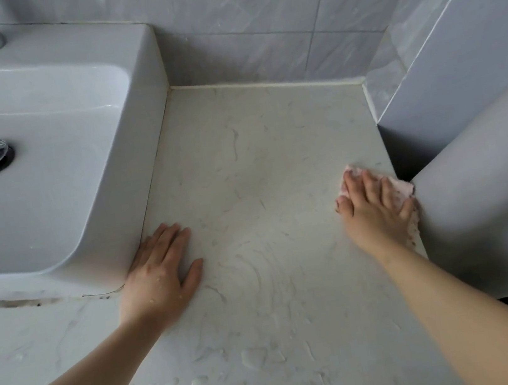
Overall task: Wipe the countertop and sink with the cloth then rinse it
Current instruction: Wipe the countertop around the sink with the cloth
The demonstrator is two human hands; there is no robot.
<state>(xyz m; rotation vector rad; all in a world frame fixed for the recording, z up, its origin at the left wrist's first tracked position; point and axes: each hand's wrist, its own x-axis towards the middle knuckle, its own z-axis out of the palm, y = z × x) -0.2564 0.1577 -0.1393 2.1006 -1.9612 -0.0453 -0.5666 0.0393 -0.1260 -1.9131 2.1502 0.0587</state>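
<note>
Right hand point(376, 207) flat on pink cloth point(402, 187), bunched along countertop point(257, 158) edge.

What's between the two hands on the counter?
Only bare, wet countertop lies between the left hand and the right hand in the head view.

Soft even daylight, wide-angle edge distortion.

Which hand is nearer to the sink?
Left. The left hand lies flat against the sink corner; the right hand presses the cloth at the counter's far right edge.
</note>
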